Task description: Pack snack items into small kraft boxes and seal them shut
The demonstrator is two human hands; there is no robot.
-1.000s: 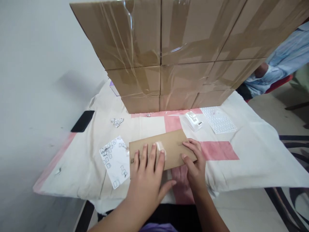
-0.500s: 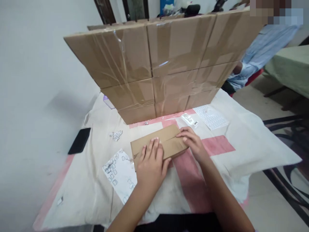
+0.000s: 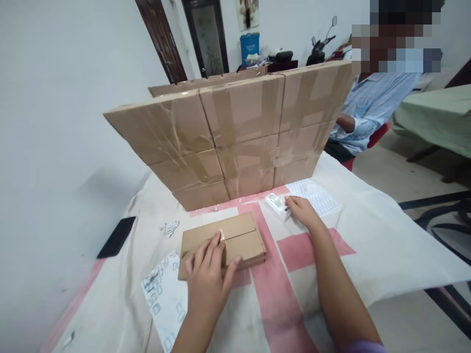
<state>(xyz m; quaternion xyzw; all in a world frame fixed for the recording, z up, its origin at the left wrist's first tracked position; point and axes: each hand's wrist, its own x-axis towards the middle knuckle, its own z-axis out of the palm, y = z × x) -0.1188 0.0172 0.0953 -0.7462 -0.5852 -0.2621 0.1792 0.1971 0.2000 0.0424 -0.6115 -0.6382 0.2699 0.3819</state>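
Note:
A flat brown cardboard box (image 3: 241, 247) lies closed on the cloth, with a seam across its top. My left hand (image 3: 209, 264) rests on the box's near left part, fingers laid over the top and thumb apart along the near edge. By its fingertips a small shiny bit of clear tape (image 3: 221, 235) sits on the seam. Further right, my right hand (image 3: 303, 211) has its fingers closed at the cutter end of a white tape dispenser (image 3: 274, 202). Whether it grips the dispenser's body or only the tape end is hard to see.
A tall panel of taped cardboard boxes (image 3: 246, 142) stands behind. Around lie a drawn-on paper (image 3: 165, 299), crumpled foil (image 3: 170, 228), a black phone (image 3: 117, 238) and a patterned white sheet (image 3: 316, 196). A person in a blue shirt (image 3: 382, 105) sits beyond at the right.
My right hand has left the box's right side and moved out to the tape dispenser. My left hand stays on the box. The head view has tilted up.

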